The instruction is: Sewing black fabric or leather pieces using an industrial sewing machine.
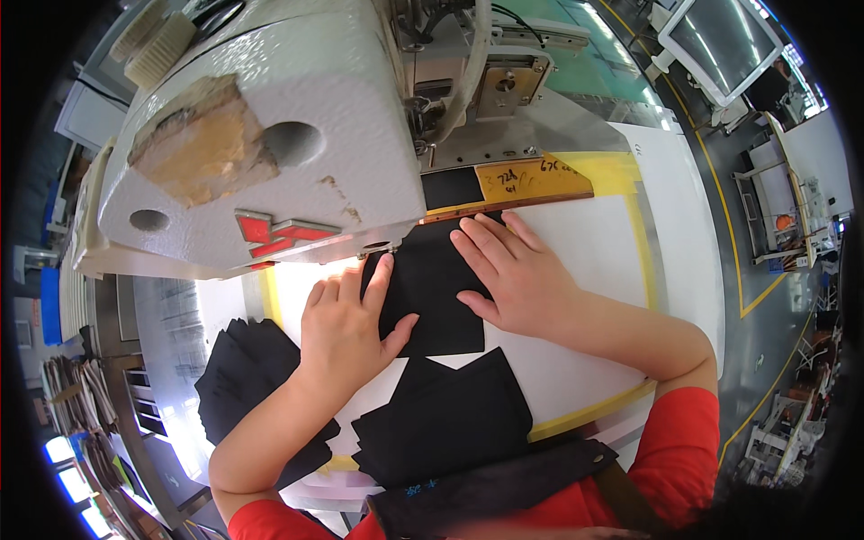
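Observation:
A black fabric piece (432,301) lies flat on the white work surface, its far edge under the yellow template (540,180) of a large sewing machine (297,72). My left hand (346,319) rests at the fabric's left edge, fingers stretched toward the machine head, some tips close under it. Flat on the fabric's right side lies my right hand (517,274), fingers spread, tips near the template's edge. Neither hand grips anything. Nearer to me sits a stack of black fabric pieces (450,418); another black pile (247,378) is left of my left forearm.
Yellow tape (648,243) borders the white surface. The machine's white head overhangs the left and far side. A monitor (724,45) stands at the far right, above a floor with yellow lines (724,216). Stacked material (85,396) is at the far left.

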`<action>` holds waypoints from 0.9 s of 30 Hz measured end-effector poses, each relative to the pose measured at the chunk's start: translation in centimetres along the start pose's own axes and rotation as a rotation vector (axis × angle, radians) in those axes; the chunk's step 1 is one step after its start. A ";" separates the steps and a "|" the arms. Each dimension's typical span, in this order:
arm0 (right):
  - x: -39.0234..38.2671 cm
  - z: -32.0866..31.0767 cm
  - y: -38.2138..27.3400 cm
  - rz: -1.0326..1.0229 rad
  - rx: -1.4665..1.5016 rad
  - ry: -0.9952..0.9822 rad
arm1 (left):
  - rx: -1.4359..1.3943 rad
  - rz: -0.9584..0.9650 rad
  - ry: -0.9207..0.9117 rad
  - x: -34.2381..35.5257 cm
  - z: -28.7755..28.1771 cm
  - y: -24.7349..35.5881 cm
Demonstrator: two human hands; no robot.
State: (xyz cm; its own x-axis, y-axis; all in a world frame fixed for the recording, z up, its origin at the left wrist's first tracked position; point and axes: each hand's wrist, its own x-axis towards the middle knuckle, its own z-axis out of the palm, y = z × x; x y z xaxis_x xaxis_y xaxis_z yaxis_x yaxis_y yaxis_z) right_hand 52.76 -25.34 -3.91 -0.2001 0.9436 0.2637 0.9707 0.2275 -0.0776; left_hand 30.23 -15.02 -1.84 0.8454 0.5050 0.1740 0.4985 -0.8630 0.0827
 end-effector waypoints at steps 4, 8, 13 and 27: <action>0.0 0.1 0.4 -0.029 -0.015 0.004 | -0.006 -0.016 0.015 0.2 0.3 0.2; 0.0 0.2 0.9 -0.064 -0.040 0.008 | 0.023 -0.004 0.042 0.7 0.2 0.6; -0.1 0.5 1.6 -0.094 -0.034 0.016 | 0.025 -0.044 0.039 1.1 0.1 1.2; -0.8 -0.1 3.0 -0.147 0.004 0.051 | 0.048 -0.072 0.068 1.6 0.3 2.4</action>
State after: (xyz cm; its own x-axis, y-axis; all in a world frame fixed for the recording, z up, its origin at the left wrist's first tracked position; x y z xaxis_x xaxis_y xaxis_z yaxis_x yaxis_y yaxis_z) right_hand 55.80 -25.42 -4.30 -0.3325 0.8869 0.3208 0.9309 0.3631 -0.0390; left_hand 32.81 -16.25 -1.68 0.7929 0.5617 0.2361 0.5674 -0.8219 0.0501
